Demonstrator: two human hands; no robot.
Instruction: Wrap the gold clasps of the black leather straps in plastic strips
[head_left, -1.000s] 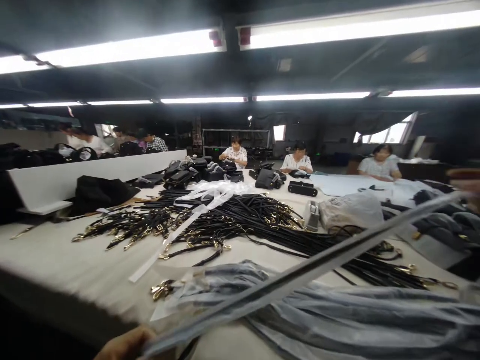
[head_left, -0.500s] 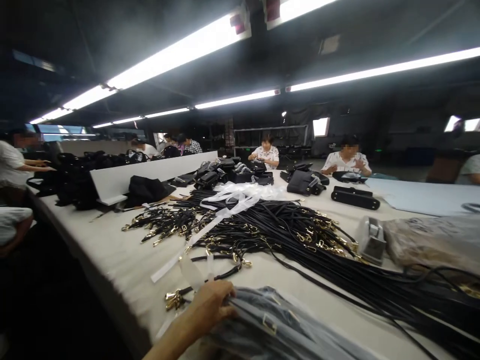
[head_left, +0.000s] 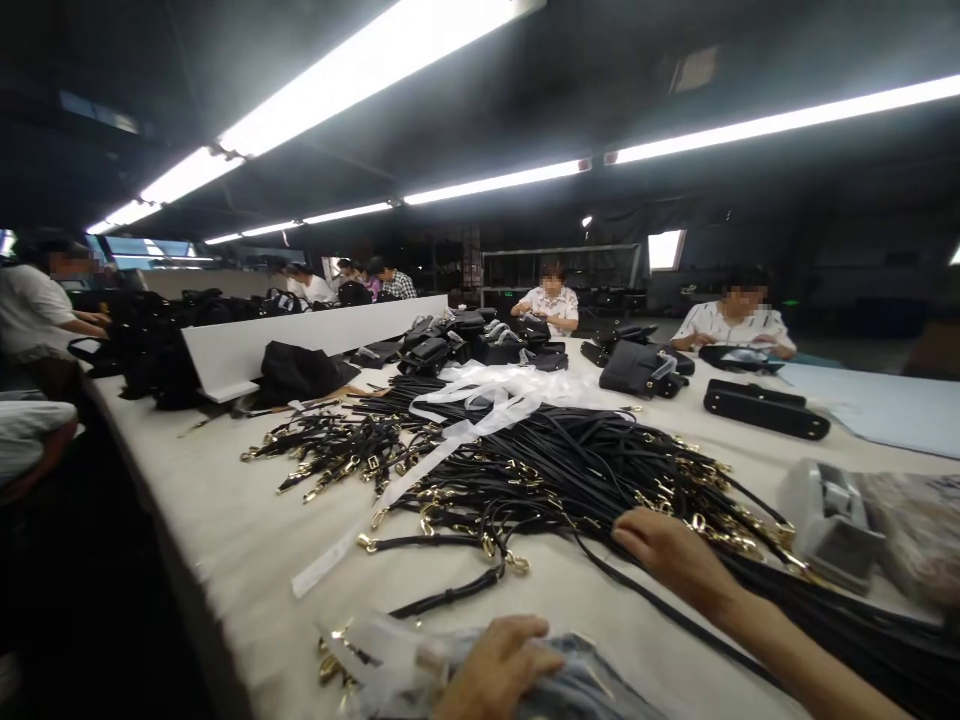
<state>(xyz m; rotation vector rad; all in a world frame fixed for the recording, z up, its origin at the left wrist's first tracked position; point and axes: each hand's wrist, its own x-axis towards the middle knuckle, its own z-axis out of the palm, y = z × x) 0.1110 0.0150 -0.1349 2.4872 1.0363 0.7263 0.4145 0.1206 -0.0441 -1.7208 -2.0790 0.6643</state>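
My left hand (head_left: 499, 668) is at the bottom of the view, its fingers curled over a clear plastic bag (head_left: 592, 690) with dark straps and gold buckles inside. Gold clasps (head_left: 330, 665) show at the bag's left end. My right hand (head_left: 667, 553) reaches in from the right, over the near side of a large pile of black straps (head_left: 555, 450) with gold hooks. Its fingers are drawn together and point left. Whatever they may hold is hidden. A single black strap (head_left: 450, 597) lies just beyond the bag, and a white ribbon (head_left: 465, 425) crosses the pile.
A grey tape dispenser (head_left: 832, 520) and a plastic-wrapped bundle (head_left: 911, 530) stand at the right. Black bags (head_left: 637, 370) lie farther back, near a long white board (head_left: 322, 340). Several people work around the table (head_left: 217, 500), whose edge drops away at left.
My right hand has come into view over the strap pile. My left hand has moved right and lower along the plastic bag. The whole view has shifted slightly.
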